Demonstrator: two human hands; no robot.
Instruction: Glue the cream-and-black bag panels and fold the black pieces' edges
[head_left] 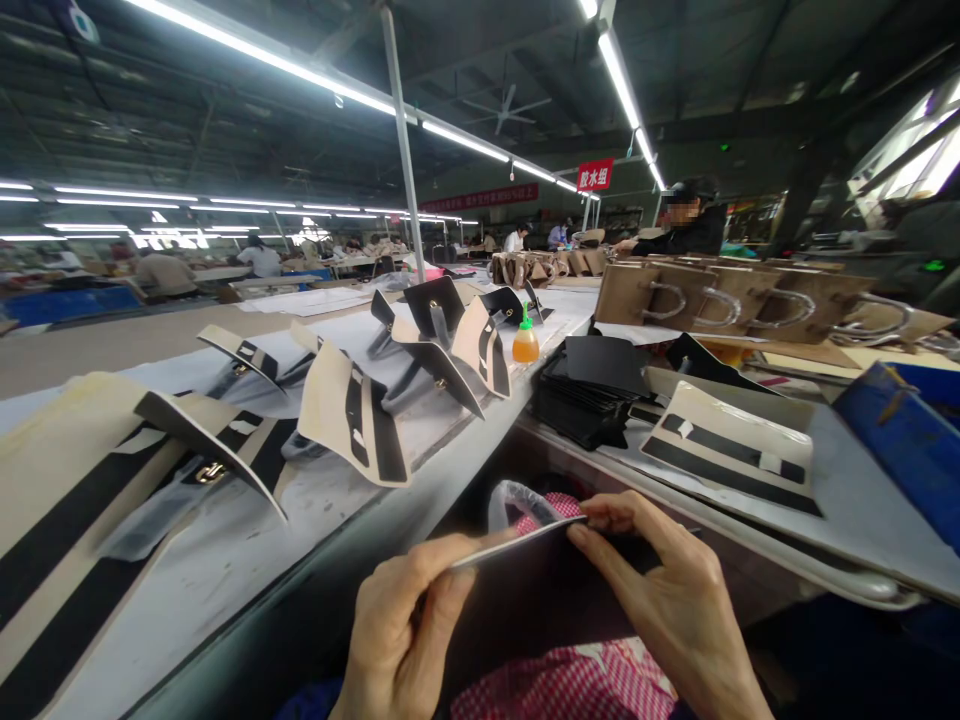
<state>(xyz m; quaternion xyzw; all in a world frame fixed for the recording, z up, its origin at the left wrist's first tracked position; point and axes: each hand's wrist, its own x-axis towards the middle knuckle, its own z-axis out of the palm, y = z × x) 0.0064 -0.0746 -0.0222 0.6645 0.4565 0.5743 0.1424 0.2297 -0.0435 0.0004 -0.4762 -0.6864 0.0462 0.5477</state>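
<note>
In front of my body I hold a black bag panel (pixel 536 590) up by its pale top edge. My left hand (pixel 409 615) pinches the left end of that edge between thumb and fingers. At the right end, my right hand (pixel 667 580) grips the same edge with thumb and fingertips. A plastic-wrapped handle loop (pixel 504 500) shows just behind the panel; whether it is joined to it I cannot tell. Pink checked cloth (pixel 562 685) lies below, over my lap. The panel's far side is hidden.
Several cream-and-black bag panels (pixel 352 410) stand on the white table (pixel 247 560) at left, beside an orange glue bottle (pixel 526 345). At right are a stack of black pieces (pixel 589 385), another panel (pixel 731 445), brown bags (pixel 697 290) and a blue bin (pixel 900 440). A person (pixel 686 225) is behind.
</note>
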